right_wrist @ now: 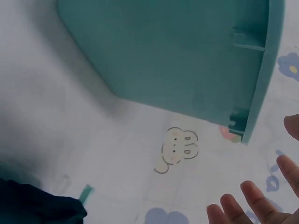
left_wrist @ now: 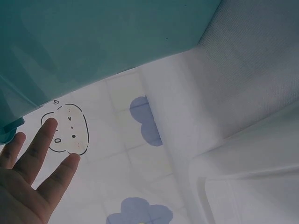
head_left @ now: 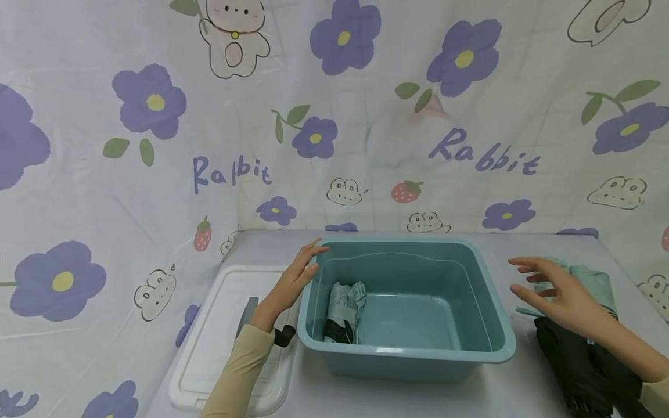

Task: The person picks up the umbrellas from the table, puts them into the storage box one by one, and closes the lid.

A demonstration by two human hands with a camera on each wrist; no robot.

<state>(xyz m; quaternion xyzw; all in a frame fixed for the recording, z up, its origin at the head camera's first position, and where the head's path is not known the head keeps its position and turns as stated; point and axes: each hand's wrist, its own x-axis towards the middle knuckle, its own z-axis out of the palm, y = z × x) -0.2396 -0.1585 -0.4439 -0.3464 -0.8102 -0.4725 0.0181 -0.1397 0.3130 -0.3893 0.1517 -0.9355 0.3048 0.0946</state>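
A blue-green plastic tub [head_left: 407, 366] stands in the middle of the table, open at the top. In its left end lies a rolled bundle of pale green fabric [head_left: 345, 302] with a black part at the near end. My left hand [head_left: 295, 278] is at the tub's left rim, fingers spread and holding nothing; contact with the rim is unclear. To the right of the tub, my right hand [head_left: 561, 293] hovers with loosely bent, parted fingers and an empty palm. Behind and below it lie pale green folded fabric [head_left: 593, 281] and black fabric [head_left: 569, 366], partly hidden by that arm.
A white plastic lid [head_left: 209, 354] lies flat left of the tub, partly under my left forearm. White cloth printed with purple flowers and rabbits [head_left: 366, 145] hangs behind and at the sides. The table top [head_left: 324, 400] is white.
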